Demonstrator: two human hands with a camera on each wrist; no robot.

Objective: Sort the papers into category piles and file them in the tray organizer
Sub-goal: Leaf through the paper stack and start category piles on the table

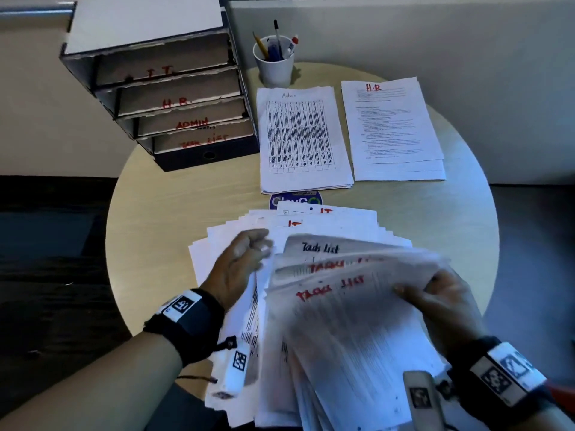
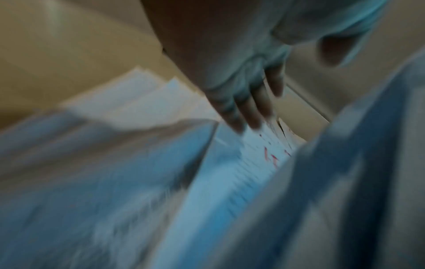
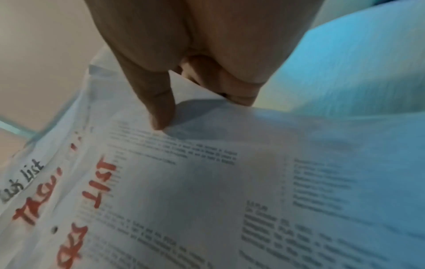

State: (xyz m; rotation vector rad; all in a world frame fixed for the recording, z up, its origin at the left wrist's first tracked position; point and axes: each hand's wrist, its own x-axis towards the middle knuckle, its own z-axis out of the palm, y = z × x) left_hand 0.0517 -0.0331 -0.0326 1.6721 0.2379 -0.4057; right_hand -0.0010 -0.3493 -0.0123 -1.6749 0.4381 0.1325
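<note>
Right hand (image 1: 448,301) pinches Task List sheets (image 1: 351,306).

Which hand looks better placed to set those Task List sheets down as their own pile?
Probably the right hand: it already pinches the Task List sheets by their edge. The left hand only rests on the IT papers.

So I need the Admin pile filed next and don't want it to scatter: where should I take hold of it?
Take the white Admin paper pile by its near short edge, coming from your side of the round beige table. That edge is free and faces you; the dark tray organizer crowds its left, the H.R pile its right.
</note>
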